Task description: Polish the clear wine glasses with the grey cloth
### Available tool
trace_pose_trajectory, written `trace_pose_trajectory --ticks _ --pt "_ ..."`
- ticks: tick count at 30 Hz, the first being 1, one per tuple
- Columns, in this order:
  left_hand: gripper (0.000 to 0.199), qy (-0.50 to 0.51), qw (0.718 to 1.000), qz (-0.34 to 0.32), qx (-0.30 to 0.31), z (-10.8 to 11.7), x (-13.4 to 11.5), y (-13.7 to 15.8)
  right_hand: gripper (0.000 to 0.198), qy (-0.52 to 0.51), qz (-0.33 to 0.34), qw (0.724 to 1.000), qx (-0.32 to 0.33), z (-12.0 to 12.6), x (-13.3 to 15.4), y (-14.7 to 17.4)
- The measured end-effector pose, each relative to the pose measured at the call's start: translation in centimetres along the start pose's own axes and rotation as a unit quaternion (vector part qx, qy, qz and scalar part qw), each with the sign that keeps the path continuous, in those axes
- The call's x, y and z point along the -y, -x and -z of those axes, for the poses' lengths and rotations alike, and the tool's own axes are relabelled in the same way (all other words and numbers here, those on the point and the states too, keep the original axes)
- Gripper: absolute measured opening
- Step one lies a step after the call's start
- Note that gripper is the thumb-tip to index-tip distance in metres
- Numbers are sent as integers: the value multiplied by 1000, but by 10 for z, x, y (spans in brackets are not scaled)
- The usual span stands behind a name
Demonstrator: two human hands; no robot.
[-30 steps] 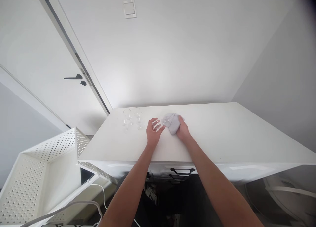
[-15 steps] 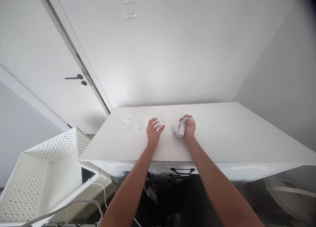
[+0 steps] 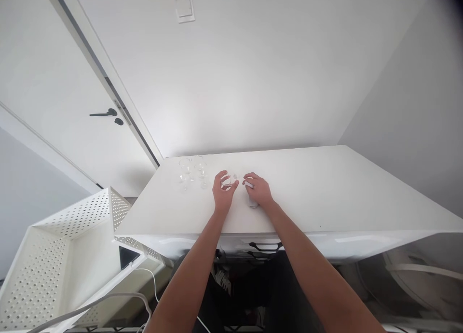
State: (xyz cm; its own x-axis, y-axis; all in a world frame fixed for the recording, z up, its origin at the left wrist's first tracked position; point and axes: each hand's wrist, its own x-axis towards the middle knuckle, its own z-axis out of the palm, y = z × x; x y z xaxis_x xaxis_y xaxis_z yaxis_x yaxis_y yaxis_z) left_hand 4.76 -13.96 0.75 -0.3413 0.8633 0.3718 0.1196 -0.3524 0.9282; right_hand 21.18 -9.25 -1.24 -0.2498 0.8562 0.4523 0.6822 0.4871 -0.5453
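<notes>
Near side: black drawer handle [image 3: 265,248] below white tabletop [image 3: 325,193]. Right hand [image 3: 258,188] closed on a grey cloth [image 3: 253,204], mostly hidden; left hand [image 3: 222,192] curled round the bowl of a clear stemmed glass [image 3: 226,181], foot pointing rightward. Stemmed glasses [image 3: 200,166] upright, farther left. Wall switch [image 3: 185,7] beyond.

Wall [image 3: 253,72]: plain white, bearing switch [image 3: 184,7]
Door [image 3: 54,106]: white, dark handle [image 3: 103,114]
Table [image 3: 325,193]: white, along wall
Shelf [image 3: 90,256]: white, perforated sides
</notes>
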Motion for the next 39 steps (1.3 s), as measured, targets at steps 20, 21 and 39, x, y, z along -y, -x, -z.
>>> trace_pose_trajectory --ticks 20,21,39 --pt "55 -6 1000 -2 11 -1 -2 0 54 171 11 973 158 3 24 -1" --pt "54 -8 1000 -4 13 -2 -3 0 53 173 13 972 159 2 24 -1" --pt "59 -34 999 -11 9 -18 3 -13 58 228 41 955 185 -3 27 -2"
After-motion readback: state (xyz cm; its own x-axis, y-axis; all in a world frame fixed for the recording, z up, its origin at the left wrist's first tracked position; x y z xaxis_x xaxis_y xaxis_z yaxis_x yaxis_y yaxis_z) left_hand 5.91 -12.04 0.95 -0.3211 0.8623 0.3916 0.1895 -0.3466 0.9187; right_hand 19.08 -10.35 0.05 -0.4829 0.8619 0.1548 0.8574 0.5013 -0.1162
